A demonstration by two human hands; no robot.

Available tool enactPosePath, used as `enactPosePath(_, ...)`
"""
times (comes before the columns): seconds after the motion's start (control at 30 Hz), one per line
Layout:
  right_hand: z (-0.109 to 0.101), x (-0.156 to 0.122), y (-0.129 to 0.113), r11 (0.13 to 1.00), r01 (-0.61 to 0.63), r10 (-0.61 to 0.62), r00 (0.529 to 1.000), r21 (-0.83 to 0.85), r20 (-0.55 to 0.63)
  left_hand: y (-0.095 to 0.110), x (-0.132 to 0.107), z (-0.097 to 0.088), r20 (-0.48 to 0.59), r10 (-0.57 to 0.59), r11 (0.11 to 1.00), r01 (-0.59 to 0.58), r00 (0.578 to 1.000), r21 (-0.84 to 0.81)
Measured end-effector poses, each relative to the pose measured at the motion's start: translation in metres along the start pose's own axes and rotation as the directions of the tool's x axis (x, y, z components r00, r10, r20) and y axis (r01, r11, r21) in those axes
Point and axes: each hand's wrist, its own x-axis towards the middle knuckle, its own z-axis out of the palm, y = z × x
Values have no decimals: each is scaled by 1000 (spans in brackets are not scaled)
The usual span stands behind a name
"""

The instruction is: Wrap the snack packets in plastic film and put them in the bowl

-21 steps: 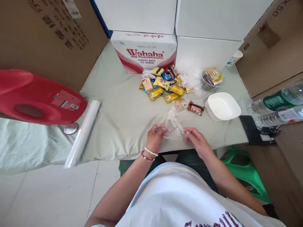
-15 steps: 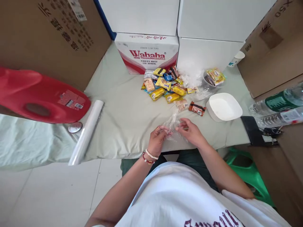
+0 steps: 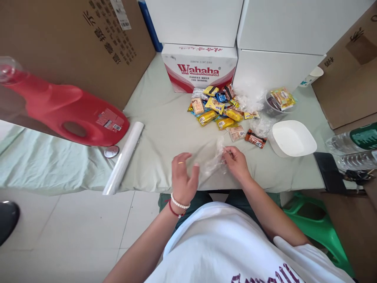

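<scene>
Thin clear plastic film [image 3: 210, 163], crumpled and spread in part, lies over the near edge of the cloth-covered table. My right hand [image 3: 236, 162] pinches its right end between thumb and fingers. To the left of the film, my left hand [image 3: 185, 175] is apart from it, thumb and fingers spread with nothing between them. Beyond the hands is a pile of wrapped snacks [image 3: 214, 105]. A brown-wrapped snack bar [image 3: 255, 138] and a pale wrapped snack [image 3: 236, 133] lie nearest to my right hand. Beside them stands a white square bowl [image 3: 293, 138].
A red jug [image 3: 85, 114], a round lid [image 3: 111, 151] and a white film roll [image 3: 123, 157] lie at left. Crumpled plastic [image 3: 250, 98] and a tub of snacks [image 3: 279, 104] stand behind the bowl. Bottles [image 3: 357, 159] lie far right. A Wahaha box [image 3: 200, 68] stands behind.
My left hand has let go of the film, moved left and spread its fingers. The film is stretched wider. My right hand still pinches it. The camera view has shifted left.
</scene>
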Motion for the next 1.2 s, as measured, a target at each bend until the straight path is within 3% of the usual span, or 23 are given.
enactPosePath(0.03,0,0,-1,998,44,-44,999,-49,9,5,3,3,61,72,996,-75,996,45)
enactPosePath(0.1,-1,-2,-5,981,121,-118,993,-152,30,12,9,12,132,96,992,-106,987,74)
enactPosePath(0.13,-2,-4,-8,963,156,-153,988,-218,33,13,14,17,132,54,997,-62,990,56)
enactPosePath(0.2,-5,-8,-13,892,209,-220,975,-401,19,14,23,23,130,-134,988,142,982,-53)
enactPosePath(0.3,-7,-16,-19,705,221,-265,963,-674,38,16,33,29,253,-420,843,478,872,-248)
enactPosePath(0.4,-6,-19,-20,632,261,-233,962,-730,142,20,37,38,350,-423,789,530,836,-312)
enactPosePath(0.47,-6,-16,-18,696,287,-237,957,-658,167,17,37,45,417,-446,713,596,792,-370)
enactPosePath(0.53,-8,-9,-12,818,264,-238,964,-512,116,10,37,49,486,-496,576,692,719,-436)
enactPosePath(0.63,-12,2,-3,983,80,-82,997,-162,-7,-6,36,49,486,-544,469,728,684,-501)
enactPosePath(0.73,-12,5,2,963,-180,186,983,198,-9,-19,36,46,453,-594,405,734,664,-546)
enactPosePath(0.83,-8,3,2,886,-299,309,951,353,30,-24,38,42,447,-619,364,740,646,-566)
enactPosePath(0.93,-7,2,1,917,-245,264,964,316,-18,-25,44,34,467,-604,370,746,646,-554)
enactPosePath(1.03,-10,2,-1,987,-97,101,995,126,-26,-21,50,22,473,-569,419,732,672,-537)
enactPosePath(1.1,-11,2,-3,1000,-27,26,999,11,37,-19,54,19,437,-515,554,675,738,-488)
enactPosePath(1.2,-9,0,-9,999,22,-19,993,-27,118,-18,56,22,383,-352,822,478,854,-310)
